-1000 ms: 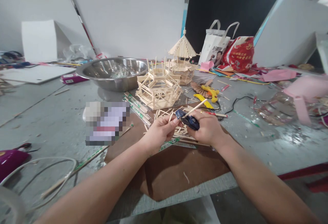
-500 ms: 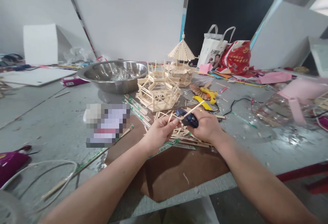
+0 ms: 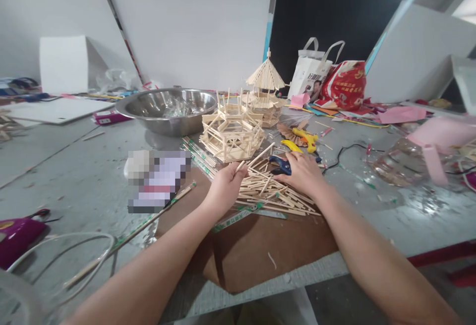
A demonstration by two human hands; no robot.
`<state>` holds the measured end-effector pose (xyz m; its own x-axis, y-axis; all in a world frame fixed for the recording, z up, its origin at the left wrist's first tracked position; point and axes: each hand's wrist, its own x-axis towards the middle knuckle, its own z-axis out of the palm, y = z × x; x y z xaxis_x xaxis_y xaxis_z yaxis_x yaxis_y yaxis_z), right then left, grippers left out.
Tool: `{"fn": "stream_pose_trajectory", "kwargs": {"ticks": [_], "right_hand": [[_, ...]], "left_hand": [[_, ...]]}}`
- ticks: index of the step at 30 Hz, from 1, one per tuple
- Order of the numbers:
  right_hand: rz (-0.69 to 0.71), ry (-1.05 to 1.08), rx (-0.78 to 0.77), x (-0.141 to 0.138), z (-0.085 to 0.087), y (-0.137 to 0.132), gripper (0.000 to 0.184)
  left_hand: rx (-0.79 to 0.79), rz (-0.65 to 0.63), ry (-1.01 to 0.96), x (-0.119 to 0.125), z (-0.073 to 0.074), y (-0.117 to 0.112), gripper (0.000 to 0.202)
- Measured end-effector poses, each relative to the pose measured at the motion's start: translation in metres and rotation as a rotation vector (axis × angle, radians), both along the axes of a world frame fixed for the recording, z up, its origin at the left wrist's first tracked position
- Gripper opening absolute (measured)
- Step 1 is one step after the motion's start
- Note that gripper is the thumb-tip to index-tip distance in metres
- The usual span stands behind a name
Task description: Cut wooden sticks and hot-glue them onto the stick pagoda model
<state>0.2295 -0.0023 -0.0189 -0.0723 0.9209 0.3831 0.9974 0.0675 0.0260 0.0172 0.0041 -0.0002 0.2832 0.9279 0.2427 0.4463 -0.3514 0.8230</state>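
My left hand [image 3: 226, 186] pinches a thin wooden stick [image 3: 256, 157] that points up and right over a heap of cut sticks [image 3: 275, 196] on a brown board [image 3: 256, 245]. My right hand [image 3: 305, 172] lies on the table by a pair of blue-handled cutters [image 3: 280, 165], its fingers resting on or against the handles. Just behind the hands stands an unfinished six-sided stick frame [image 3: 231, 131], and farther back a small finished stick pavilion [image 3: 265, 89] with a pointed roof.
A steel bowl [image 3: 171, 109] sits back left. A yellow glue gun [image 3: 303, 139] with a black cord lies right of the frame. Bags [image 3: 330, 82], pink paper and a clear plastic bottle [image 3: 399, 161] crowd the right. A purple object [image 3: 17, 233] and white cable lie front left.
Both hands have dropped from mid-air toward the table. The right hand has lowered the blue cutters onto the table; the left hand still pinches the stick, now over the heap.
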Motion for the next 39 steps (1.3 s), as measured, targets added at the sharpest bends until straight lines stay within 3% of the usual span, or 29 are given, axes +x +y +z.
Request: {"fn": "stream_pose_trajectory", "kwargs": {"ticks": [4,8,13,17,21,39], "right_hand": [[0.082,0.019,0.076,-0.005,0.004,-0.006,0.056],[0.203,0.053,0.121,-0.01,0.005,-0.01,0.051],[0.268,0.141,0.347,-0.024,0.012,-0.018,0.048],[0.413,0.088,0.296,-0.036,0.017,-0.024,0.027],[0.476,0.109,0.247,-0.04,0.016,-0.026,0.024],[0.435,0.059,0.216,-0.041,0.013,-0.03,0.03]], "left_hand": [[0.104,0.057,0.312,-0.002,0.002,-0.001,0.028],[0.161,0.053,0.435,-0.002,0.002,-0.003,0.026],[0.267,0.037,0.57,-0.001,0.0,-0.006,0.02],[0.391,-0.016,0.595,-0.002,-0.002,-0.008,0.019],[0.469,-0.07,0.597,-0.001,-0.001,-0.01,0.017],[0.545,-0.06,0.675,0.0,0.0,-0.013,0.018]]}}
